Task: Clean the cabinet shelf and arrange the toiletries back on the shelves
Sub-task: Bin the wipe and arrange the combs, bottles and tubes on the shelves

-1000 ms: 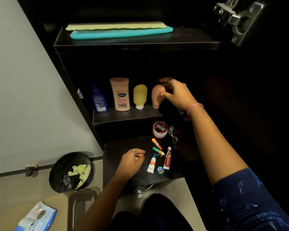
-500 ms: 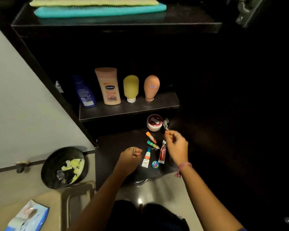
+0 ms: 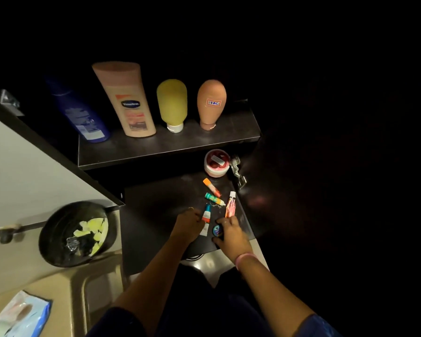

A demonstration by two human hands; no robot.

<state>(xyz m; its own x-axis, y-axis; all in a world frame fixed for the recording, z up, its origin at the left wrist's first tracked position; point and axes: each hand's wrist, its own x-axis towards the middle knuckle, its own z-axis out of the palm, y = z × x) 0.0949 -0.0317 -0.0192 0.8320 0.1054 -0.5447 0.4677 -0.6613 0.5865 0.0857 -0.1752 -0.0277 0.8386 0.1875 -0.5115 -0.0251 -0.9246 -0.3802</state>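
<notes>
Four bottles stand on the middle shelf [image 3: 156,147]: a blue one [image 3: 83,113], a peach lotion bottle [image 3: 129,100], a yellow one [image 3: 171,103] and a brown one with a label [image 3: 211,103]. The lower shelf [image 3: 153,207] holds a red-and-white jar [image 3: 216,162], an orange-capped stick [image 3: 212,187], a green stick [image 3: 214,198], a red tube [image 3: 231,205], a white tube [image 3: 206,215] and a small round blue tin [image 3: 218,230]. My left hand [image 3: 188,224] rests as a fist against the white tube. My right hand [image 3: 231,234] curls finger and thumb around the blue tin.
The white cabinet door [image 3: 34,178] stands open at the left. Below it sits a black bowl [image 3: 56,239] with yellow scraps, on a beige counter [image 3: 83,283] with a pack of wipes [image 3: 22,312]. A metal hinge [image 3: 238,176] sticks out beside the jar.
My right hand let go of the brown bottle on the middle shelf, dropped to the lower shelf and closed around the blue tin. The view tilted down. My left hand stayed put.
</notes>
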